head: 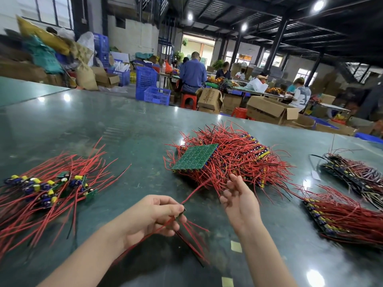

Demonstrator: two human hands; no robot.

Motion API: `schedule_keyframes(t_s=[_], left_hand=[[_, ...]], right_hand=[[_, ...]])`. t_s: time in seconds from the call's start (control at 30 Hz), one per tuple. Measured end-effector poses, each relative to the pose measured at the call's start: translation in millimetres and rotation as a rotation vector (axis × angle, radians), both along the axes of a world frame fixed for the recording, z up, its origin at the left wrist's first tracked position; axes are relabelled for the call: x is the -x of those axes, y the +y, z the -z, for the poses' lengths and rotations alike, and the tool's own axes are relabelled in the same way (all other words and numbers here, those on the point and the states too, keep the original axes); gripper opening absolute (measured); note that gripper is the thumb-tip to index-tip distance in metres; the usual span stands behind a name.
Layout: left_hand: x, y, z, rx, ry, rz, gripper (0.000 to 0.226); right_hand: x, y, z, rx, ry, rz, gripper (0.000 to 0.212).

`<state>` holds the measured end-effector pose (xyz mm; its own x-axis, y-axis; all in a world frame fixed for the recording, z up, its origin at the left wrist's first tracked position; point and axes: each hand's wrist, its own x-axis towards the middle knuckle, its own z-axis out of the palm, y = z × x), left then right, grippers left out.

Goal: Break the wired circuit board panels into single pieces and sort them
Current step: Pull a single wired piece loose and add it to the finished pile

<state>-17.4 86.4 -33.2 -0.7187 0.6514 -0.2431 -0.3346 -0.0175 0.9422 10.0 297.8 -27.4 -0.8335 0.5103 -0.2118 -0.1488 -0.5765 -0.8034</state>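
- The left hand (153, 216) is closed around a small board piece (179, 214); its fingers pinch it, and red wires (192, 235) hang from it toward the near edge of the worktop (103, 125).
- One red wire goes from this piece up to the big pile.
- The right hand (240, 201) is just beside it, open, fingers loose and spread, holding nothing; its fingertips are at the near edge of the pile (238, 158).
- On top of the pile lies a green panel (195, 157), tilted, solder side up.
- To the left lie the single pieces (47, 187), with blue and yellow parts.
- To the right lie two more bundles of panels (339, 216), well apart from the hands.
- Behind the worktop, people sit among boxes (269, 109) and blue crates (152, 88).
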Motion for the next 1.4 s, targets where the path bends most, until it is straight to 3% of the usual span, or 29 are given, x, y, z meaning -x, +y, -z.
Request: schedule_keyframes(t_s=[0.07, 0.1, 0.2, 0.27, 0.33, 0.4, 0.5, 0.57, 0.6, 0.67, 0.77, 0.83, 0.97, 1.03, 1.13, 1.2, 1.27, 1.4], left_hand=[[8, -4, 0, 0.062, 0.006, -0.093, 0.012], [13, -7, 1, 0.094, 0.021, -0.163, 0.008], [30, -21, 2, 0.177, 0.140, -0.415, 0.007], [40, -34, 2, 0.272, 0.298, -0.587, 0.007], [48, -49, 2, 0.421, 0.480, -0.728, 0.011], [54, -62, 1, 0.691, 0.626, -0.868, 0.012], [58, -73, 5, 1.171, 0.769, -1.020, 0.025], [57, -69, 9, 1.271, 0.850, -0.995, 0.045], [55, -63, 10, 1.224, 0.923, -0.960, 0.049], [48, -44, 11, 0.982, 0.995, -0.838, 0.036], [32, -17, 11, 0.479, 0.580, -0.501, 0.021], [28, -10, 15, 0.303, 0.375, -0.355, 0.016], [23, -9, 17, 0.180, 0.419, -0.355, 0.011], [19, -6, 17, 0.145, 0.445, -0.375, 0.015], [16, -3, 16, 0.025, 0.390, -0.332, 0.013], [16, -2, 15, -0.041, 0.318, -0.314, 0.012], [15, -1, 15, -0.093, 0.242, -0.298, 0.012], [13, 0, 17, -0.089, 0.204, -0.268, 0.011]], right_hand=[[0, -7, 1, -0.110, -0.027, -0.036, 0.023], [0, -12, 2, -0.280, -0.069, -0.077, 0.019], [-2, -29, 11, -1.056, -0.146, -0.184, 0.010], [-3, -37, 18, -1.439, -0.126, -0.301, 0.011], [-3, -40, 24, -1.689, -0.132, -0.429, 0.024], [-5, -42, 28, -1.780, -0.144, -0.523, 0.036], [-7, -49, 30, -1.802, -0.131, -0.589, 0.036], [-8, -52, 29, -1.744, -0.111, -0.573, 0.029], [-9, -53, 28, -1.707, -0.102, -0.548, 0.026], [-10, -53, 26, -1.649, -0.081, -0.487, 0.019], [-9, -51, 24, -1.549, -0.067, -0.339, 0.009], [-8, -49, 20, -1.435, -0.043, -0.237, 0.004], [-10, -48, 13, -1.217, -0.005, -0.177, 0.008], [-10, -48, 8, -1.118, -0.008, -0.316, 0.007], [-12, -43, 2, -0.872, 0.015, -0.586, 0.028], [-14, -37, -2, -0.742, 0.053, -0.623, 0.029], [-12, -31, -2, -0.827, 0.061, -0.542, 0.015], [-9, -33, 5, -1.027, 0.028, -0.536, 0.017]])
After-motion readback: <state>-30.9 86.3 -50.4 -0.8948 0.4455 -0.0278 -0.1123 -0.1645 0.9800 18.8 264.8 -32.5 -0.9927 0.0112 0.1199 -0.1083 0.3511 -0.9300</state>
